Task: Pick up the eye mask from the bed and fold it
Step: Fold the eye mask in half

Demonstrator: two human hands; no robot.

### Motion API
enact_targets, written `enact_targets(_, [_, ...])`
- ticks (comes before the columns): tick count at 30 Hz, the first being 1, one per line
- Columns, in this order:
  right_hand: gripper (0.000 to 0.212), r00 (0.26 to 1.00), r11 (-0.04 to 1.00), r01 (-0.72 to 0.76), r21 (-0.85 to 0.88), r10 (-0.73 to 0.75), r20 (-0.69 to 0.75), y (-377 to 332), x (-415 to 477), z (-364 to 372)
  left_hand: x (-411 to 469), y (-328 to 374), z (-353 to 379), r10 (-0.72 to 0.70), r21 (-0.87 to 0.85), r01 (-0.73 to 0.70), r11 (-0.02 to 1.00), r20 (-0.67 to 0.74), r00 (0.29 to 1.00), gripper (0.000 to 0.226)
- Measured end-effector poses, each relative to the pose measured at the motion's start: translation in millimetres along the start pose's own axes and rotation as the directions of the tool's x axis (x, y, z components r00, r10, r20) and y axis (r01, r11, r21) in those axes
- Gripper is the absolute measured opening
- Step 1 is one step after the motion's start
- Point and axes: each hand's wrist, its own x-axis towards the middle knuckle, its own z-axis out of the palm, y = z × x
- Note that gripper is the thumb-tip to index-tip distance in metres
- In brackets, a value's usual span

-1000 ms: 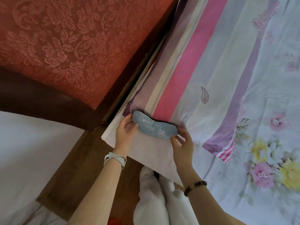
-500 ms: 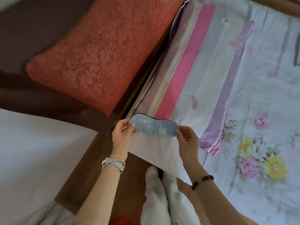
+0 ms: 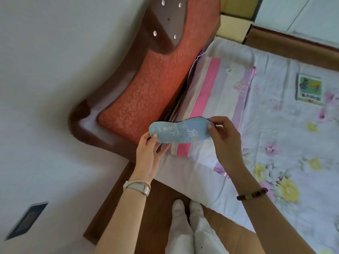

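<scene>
A light blue eye mask (image 3: pixel 180 130) with white printed characters is stretched flat in the air above the bed's head end. My left hand (image 3: pixel 149 154) pinches its left end between thumb and fingers. Its right end is pinched by my right hand (image 3: pixel 224 142). The mask is unfolded, with its printed side facing me. Below it lies a striped pink and purple pillow (image 3: pixel 216 92) on the floral bedsheet (image 3: pixel 286 162).
A red padded headboard (image 3: pixel 146 88) in a dark wooden frame stands left of the pillow. A small picture book (image 3: pixel 310 89) lies on the sheet at the far right. The wooden bed rail (image 3: pixel 139 208) and my white-trousered legs (image 3: pixel 190 226) are below.
Both hands have lifted the eye mask off the pillow's edge and raised it into the air. The view has tilted up, showing more of the headboard and bed.
</scene>
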Motion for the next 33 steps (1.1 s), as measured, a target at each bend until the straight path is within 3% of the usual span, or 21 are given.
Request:
enact_targets(6, [0.036,0.994,0.995,0.085,-0.06,-0.08,0.071,-30.5,-1.6,-12.7,-13.2,-5.4,19.6,-0.087,-0.074,0.09,0.993,0.037,0.996,0.04])
enact_targets(10, [0.02,0.973,0.966,0.214,-0.144,-0.198,0.116,-34.4,-5.6,-19.2,-14.3,-11.6,31.7,-0.149,-0.075,0.153,0.985,0.063,0.987,0.038])
enact_targets(14, [0.018,0.899,0.88,0.425,-0.211,-0.383,0.211,-35.8,-12.3,-25.3,-13.6,-18.9,46.1,-0.308,-0.237,0.32,0.918,0.086,0.947,0.037])
enact_targets(17, [0.019,0.837,0.829,0.521,-0.201,-0.451,0.309,-32.5,-21.3,-30.2,-13.3,-20.6,59.2,-0.333,-0.315,0.369,0.874,0.164,0.929,0.031])
enact_targets(20, [0.018,0.778,0.767,0.601,-0.227,-0.495,0.386,-24.7,-33.9,-35.5,-11.8,-19.8,68.4,-0.312,-0.276,0.358,0.892,0.197,0.93,0.026])
enact_targets(22, [0.018,0.756,0.738,0.629,-0.243,-0.508,0.413,-20.5,-41.1,-39.8,-8.2,-22.1,67.7,-0.318,-0.25,0.351,0.902,0.162,0.934,0.047])
enact_targets(25, [0.016,0.743,0.706,0.65,-0.281,-0.514,0.429,-16.9,-45.9,-45.6,-4.7,-20.5,68.1,-0.344,-0.208,0.364,0.908,0.125,0.931,0.06])
enact_targets(33, [0.02,0.728,0.692,0.663,-0.286,-0.506,0.462,-26.8,-40.0,-54.9,-9.2,-15.0,83.2,-0.343,-0.111,0.375,0.92,0.232,0.91,0.066])
